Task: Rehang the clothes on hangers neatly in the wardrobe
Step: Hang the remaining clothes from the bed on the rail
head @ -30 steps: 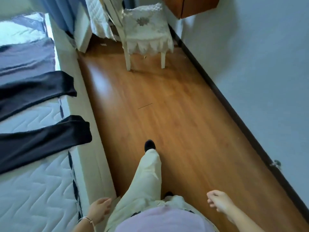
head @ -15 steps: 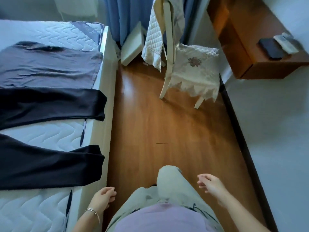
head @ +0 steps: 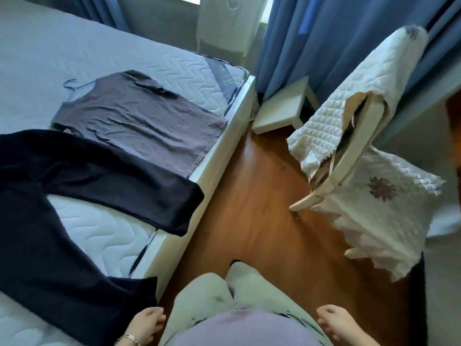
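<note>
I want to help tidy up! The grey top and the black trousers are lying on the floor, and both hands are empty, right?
Not quite. The head view shows the grey top and the black trousers lying on the bed, not the floor. Both the left hand and right hand are empty.

Wooden floor [head: 249, 196], white bed [head: 219, 136], blue curtains [head: 324, 41], cloth-draped chair [head: 349, 158].

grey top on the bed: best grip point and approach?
Take the grey top at its strap end, the end away from the bed edge, where thin straps mark the shoulders. It lies flat, hem toward the floor side, so I would reach across from the bedside and pinch both shoulders, probably with the left hand and right hand, both empty.
</note>
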Tool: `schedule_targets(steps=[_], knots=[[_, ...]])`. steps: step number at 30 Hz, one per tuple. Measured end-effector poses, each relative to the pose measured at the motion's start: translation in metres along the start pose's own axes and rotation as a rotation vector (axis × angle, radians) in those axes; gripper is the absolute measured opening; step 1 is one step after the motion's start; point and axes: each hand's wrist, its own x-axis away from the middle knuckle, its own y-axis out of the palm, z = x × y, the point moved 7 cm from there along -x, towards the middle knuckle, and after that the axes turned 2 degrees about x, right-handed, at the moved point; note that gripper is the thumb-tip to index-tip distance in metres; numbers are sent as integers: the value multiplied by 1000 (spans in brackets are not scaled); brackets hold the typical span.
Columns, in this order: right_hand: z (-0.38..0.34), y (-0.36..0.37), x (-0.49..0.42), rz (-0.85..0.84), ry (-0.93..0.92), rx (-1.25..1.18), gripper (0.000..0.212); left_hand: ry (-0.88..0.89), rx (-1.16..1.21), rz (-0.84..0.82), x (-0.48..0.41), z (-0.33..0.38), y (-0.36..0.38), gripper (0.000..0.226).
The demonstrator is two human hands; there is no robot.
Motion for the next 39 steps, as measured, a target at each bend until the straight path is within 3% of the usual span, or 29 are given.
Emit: schedule_targets(steps=[4, 9, 14, 16, 20, 25, 30, 34, 39], knots=[[-142, -38, -41, 87, -187, -14, 14, 75, 32, 70, 3, 80, 19, 14], [-292, -34, -69, 13, -352, 59, 13, 70, 51, 107, -22, 142, 17, 14], [-359, -13, -95, -25, -268, 258, 18, 12, -2, 152, -66, 189, 2, 14], [-384, -8, -99, -64, -245, 374, 20, 30, -21, 135, -77, 218, -2, 24], [-457, -8, -107, -75, -268, 581, 16, -1, 170, 144, -95, 286, -19, 18], [-580, 9, -123, -85, -299, 675, 14, 111, 316, 137, -106, 400, -41, 15], [-745, 90, -141, -184, -489, 866, 11, 173, 374, 198, -152, 490, -67, 19], [-887, 192, -174, -236, -722, 1114, 18, 266, 363, 354, -228, 586, -114, 32], [-1058, 327, -193, -122, -1097, 1256, 26, 471, 93, 626, -333, 716, -192, 49]])
